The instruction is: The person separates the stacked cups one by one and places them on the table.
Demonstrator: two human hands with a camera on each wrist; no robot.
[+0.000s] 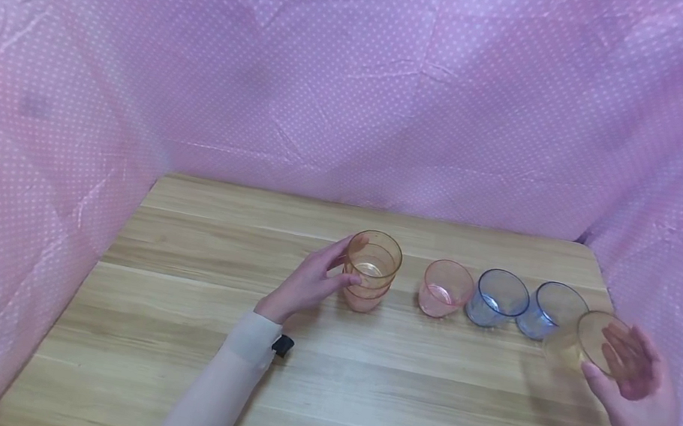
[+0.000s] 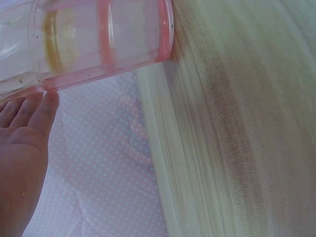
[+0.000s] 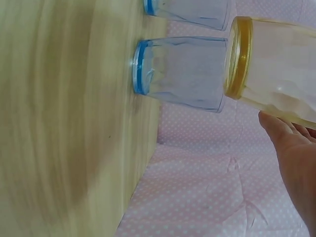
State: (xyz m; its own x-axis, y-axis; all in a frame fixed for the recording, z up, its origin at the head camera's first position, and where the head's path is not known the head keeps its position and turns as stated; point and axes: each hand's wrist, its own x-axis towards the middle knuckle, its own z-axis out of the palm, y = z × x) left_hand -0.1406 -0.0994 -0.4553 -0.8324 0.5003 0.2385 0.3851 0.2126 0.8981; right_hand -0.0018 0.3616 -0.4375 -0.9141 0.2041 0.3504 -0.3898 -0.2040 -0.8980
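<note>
The right grip (image 1: pixel 646 408) has thumb and fingers curled round a yellow cup (image 1: pixel 567 352), clamped on its side and holding it mouth up, with its base off the desk (image 1: pixel 381 418) near the right edge. The left grip (image 1: pixel 309 287) is closed round a stack (image 1: pixel 363 299), thumb on the near side and fingers at the far side; the stack stands upright in the far half of the desk, near the middle between the left and right edges. Its top cup is yellow, and pink ones sit below. The left wrist view shows a few dark specks on its wall, too small to tell whether they are print. To the right of the stack, across a gap, stand a pink cup (image 1: pixel 446 290), then a first blue cup (image 1: pixel 489 311) just beside it, then a second blue cup (image 1: pixel 534 323), all mouth up in a row along the far half. The held cup overlaps the last one in view; whether they touch cannot be told. Pale sleeves (image 1: pixel 216 381) cover both forearms, with a black band piece (image 1: pixel 284 345) at the left wrist. Pink cloth (image 1: pixel 402 102) with white dots hangs beyond the far edge and at both sides.
</note>
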